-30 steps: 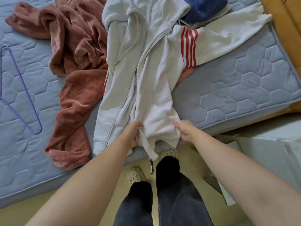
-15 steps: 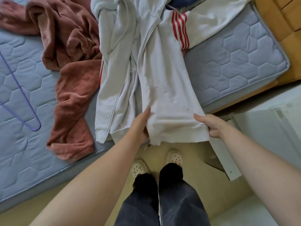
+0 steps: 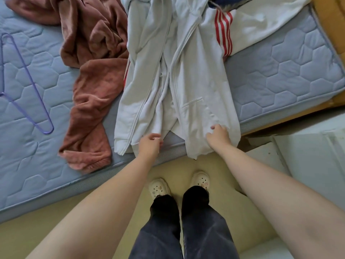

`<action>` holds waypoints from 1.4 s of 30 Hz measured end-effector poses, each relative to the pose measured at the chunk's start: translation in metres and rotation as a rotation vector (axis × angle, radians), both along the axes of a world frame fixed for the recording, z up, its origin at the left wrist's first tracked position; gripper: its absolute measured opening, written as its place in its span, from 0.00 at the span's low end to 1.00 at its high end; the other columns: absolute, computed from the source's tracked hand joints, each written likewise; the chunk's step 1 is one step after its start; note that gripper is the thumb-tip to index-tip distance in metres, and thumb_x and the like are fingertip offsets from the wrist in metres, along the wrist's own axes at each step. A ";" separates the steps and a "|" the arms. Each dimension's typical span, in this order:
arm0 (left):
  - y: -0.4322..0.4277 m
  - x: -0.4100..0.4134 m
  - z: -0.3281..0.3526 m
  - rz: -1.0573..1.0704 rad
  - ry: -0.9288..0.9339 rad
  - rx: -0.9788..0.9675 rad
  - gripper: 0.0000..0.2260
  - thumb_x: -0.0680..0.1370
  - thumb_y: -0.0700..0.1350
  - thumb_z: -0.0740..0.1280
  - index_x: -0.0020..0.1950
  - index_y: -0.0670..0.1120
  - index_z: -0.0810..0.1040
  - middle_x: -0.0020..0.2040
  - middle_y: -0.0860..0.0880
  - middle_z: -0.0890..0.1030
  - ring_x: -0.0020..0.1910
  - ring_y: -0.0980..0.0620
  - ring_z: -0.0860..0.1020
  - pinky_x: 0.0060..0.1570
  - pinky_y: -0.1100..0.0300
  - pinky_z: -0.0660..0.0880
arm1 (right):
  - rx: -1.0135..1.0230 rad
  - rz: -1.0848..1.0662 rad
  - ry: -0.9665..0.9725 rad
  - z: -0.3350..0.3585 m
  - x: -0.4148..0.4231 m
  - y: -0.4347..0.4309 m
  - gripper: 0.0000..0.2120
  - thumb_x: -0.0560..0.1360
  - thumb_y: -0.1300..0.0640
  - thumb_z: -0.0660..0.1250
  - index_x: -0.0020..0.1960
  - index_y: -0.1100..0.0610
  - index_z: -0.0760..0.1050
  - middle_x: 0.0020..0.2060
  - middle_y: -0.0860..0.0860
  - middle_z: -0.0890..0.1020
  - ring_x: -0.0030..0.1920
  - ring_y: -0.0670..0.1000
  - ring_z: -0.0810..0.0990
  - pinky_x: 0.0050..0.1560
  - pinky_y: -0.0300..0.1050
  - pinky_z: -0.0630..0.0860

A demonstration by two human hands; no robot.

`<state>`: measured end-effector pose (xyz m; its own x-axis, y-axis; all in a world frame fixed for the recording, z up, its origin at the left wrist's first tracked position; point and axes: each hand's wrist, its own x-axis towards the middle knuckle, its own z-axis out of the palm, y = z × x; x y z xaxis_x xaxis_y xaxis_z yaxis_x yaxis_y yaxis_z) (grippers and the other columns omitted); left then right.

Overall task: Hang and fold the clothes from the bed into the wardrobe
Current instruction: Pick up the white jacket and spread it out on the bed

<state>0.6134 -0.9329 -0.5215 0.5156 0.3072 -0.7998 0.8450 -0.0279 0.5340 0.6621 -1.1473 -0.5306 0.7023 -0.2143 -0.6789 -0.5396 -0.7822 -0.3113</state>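
A white zip hoodie [image 3: 197,75] lies lengthwise on the blue quilted mattress [image 3: 283,77], with its hem hanging over the near edge. My left hand [image 3: 149,144] is at the hem of the hoodie's left front panel, fingertips curled and pinching its inner corner. My right hand [image 3: 218,136] grips the bunched hem of the right front panel, just below the pocket. A rust-brown garment [image 3: 93,101] lies crumpled to the left. A white garment with red stripes [image 3: 224,34] lies partly under the hoodie at the upper right.
A purple hanger [image 3: 28,86] lies on the mattress at the far left. A navy item [image 3: 222,0] peeks out at the top. The wooden bed frame [image 3: 328,21] runs along the right, with white furniture [image 3: 308,156] beside it. My feet stand on the yellow floor [image 3: 186,165].
The right front panel, held spread between both hands, has been laid down over the bed edge. My left hand let go of it and moved left to the other panel's hem.
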 end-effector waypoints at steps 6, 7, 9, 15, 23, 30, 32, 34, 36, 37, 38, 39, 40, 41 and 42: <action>0.059 -0.013 -0.008 -0.202 -0.146 0.714 0.14 0.74 0.38 0.64 0.58 0.44 0.79 0.60 0.42 0.75 0.59 0.43 0.72 0.57 0.54 0.67 | 0.311 -0.001 0.055 -0.010 -0.005 0.082 0.12 0.78 0.59 0.60 0.58 0.62 0.76 0.56 0.59 0.79 0.53 0.55 0.77 0.53 0.45 0.71; 0.068 -0.016 -0.012 -0.220 -0.113 0.737 0.16 0.74 0.38 0.64 0.62 0.45 0.77 0.63 0.42 0.73 0.62 0.42 0.70 0.59 0.52 0.66 | 0.375 -0.051 0.101 -0.012 -0.006 0.095 0.13 0.78 0.59 0.61 0.58 0.64 0.76 0.55 0.62 0.80 0.54 0.56 0.78 0.53 0.47 0.73; 0.084 -0.020 -0.023 -0.212 -0.057 0.631 0.22 0.73 0.41 0.66 0.67 0.45 0.71 0.64 0.43 0.73 0.62 0.41 0.70 0.59 0.50 0.69 | 0.480 -0.119 0.214 -0.015 -0.010 0.116 0.17 0.78 0.56 0.63 0.62 0.64 0.74 0.57 0.62 0.79 0.58 0.58 0.78 0.55 0.51 0.74; 0.116 -0.032 -0.045 0.017 -0.058 0.218 0.16 0.73 0.44 0.71 0.59 0.43 0.75 0.47 0.47 0.79 0.42 0.46 0.79 0.38 0.57 0.74 | 0.740 -0.310 0.404 -0.026 -0.017 0.158 0.16 0.78 0.59 0.65 0.65 0.62 0.71 0.58 0.57 0.79 0.57 0.57 0.79 0.57 0.56 0.77; 0.118 -0.034 -0.004 0.264 -0.309 -0.066 0.12 0.74 0.39 0.68 0.34 0.42 0.69 0.33 0.46 0.67 0.34 0.51 0.67 0.37 0.57 0.64 | 0.060 0.087 0.084 -0.016 -0.009 0.114 0.05 0.76 0.55 0.65 0.46 0.57 0.73 0.41 0.54 0.76 0.44 0.54 0.76 0.43 0.43 0.70; 0.078 -0.026 0.033 -0.470 -0.284 -0.303 0.06 0.73 0.36 0.71 0.45 0.47 0.83 0.55 0.53 0.80 0.56 0.55 0.77 0.60 0.61 0.72 | 0.822 -0.398 0.475 0.031 0.015 0.133 0.20 0.78 0.49 0.63 0.63 0.63 0.74 0.48 0.59 0.83 0.45 0.56 0.82 0.46 0.51 0.80; 0.073 -0.027 0.035 -0.416 -0.265 -0.278 0.13 0.74 0.32 0.65 0.45 0.49 0.83 0.56 0.53 0.81 0.56 0.57 0.77 0.55 0.67 0.73 | 0.750 -0.414 0.436 0.037 0.018 0.132 0.17 0.78 0.59 0.64 0.64 0.67 0.73 0.44 0.59 0.83 0.42 0.56 0.82 0.46 0.52 0.80; 0.069 -0.028 0.031 -0.180 -0.182 -0.165 0.15 0.74 0.29 0.60 0.42 0.46 0.81 0.48 0.49 0.81 0.49 0.54 0.79 0.45 0.68 0.74 | 0.795 -0.542 0.330 0.041 0.020 0.123 0.13 0.79 0.62 0.63 0.62 0.65 0.73 0.42 0.57 0.81 0.41 0.56 0.81 0.44 0.54 0.79; 0.061 -0.032 0.023 0.043 0.022 -0.183 0.10 0.77 0.32 0.60 0.43 0.45 0.77 0.45 0.45 0.79 0.41 0.51 0.77 0.39 0.62 0.73 | 0.918 -0.688 0.307 0.046 0.022 0.109 0.10 0.80 0.59 0.61 0.58 0.63 0.73 0.43 0.57 0.82 0.41 0.56 0.83 0.41 0.53 0.81; 0.055 -0.036 0.020 0.114 0.141 -0.273 0.07 0.79 0.37 0.60 0.47 0.44 0.76 0.49 0.43 0.79 0.41 0.50 0.76 0.41 0.58 0.73 | 0.976 -0.733 0.328 0.049 0.021 0.101 0.12 0.80 0.57 0.61 0.58 0.63 0.74 0.44 0.58 0.84 0.43 0.57 0.84 0.41 0.52 0.82; 0.048 -0.040 0.017 0.154 0.230 -0.371 0.06 0.81 0.41 0.59 0.52 0.44 0.75 0.55 0.42 0.78 0.44 0.48 0.77 0.46 0.54 0.73 | 1.021 -0.748 0.352 0.052 0.019 0.094 0.13 0.80 0.55 0.60 0.58 0.64 0.75 0.47 0.59 0.84 0.45 0.58 0.85 0.42 0.54 0.82; 0.041 -0.044 0.014 0.203 0.292 -0.473 0.10 0.82 0.46 0.58 0.58 0.43 0.73 0.61 0.41 0.75 0.50 0.45 0.77 0.50 0.49 0.73 | 1.054 -0.741 0.373 0.055 0.017 0.088 0.15 0.80 0.54 0.60 0.58 0.63 0.76 0.50 0.60 0.84 0.49 0.59 0.84 0.45 0.56 0.82; 0.034 -0.048 0.012 0.286 0.334 -0.592 0.15 0.82 0.51 0.57 0.63 0.43 0.69 0.65 0.39 0.73 0.56 0.40 0.76 0.52 0.44 0.72 | 1.076 -0.723 0.394 0.058 0.016 0.084 0.16 0.80 0.53 0.59 0.58 0.63 0.77 0.52 0.61 0.83 0.52 0.59 0.83 0.49 0.58 0.81; 0.027 -0.050 0.011 0.391 0.352 -0.738 0.19 0.82 0.56 0.56 0.64 0.42 0.66 0.67 0.37 0.71 0.60 0.37 0.75 0.52 0.42 0.71 | 1.099 -0.708 0.410 0.062 0.015 0.080 0.17 0.80 0.52 0.58 0.57 0.63 0.79 0.54 0.60 0.82 0.53 0.60 0.82 0.52 0.59 0.79; 0.018 -0.049 0.011 0.519 0.348 -0.906 0.23 0.81 0.60 0.54 0.63 0.41 0.65 0.66 0.35 0.71 0.61 0.35 0.74 0.53 0.40 0.71 | 1.131 -0.695 0.426 0.065 0.015 0.077 0.19 0.80 0.51 0.58 0.54 0.63 0.81 0.54 0.60 0.82 0.54 0.60 0.82 0.54 0.60 0.78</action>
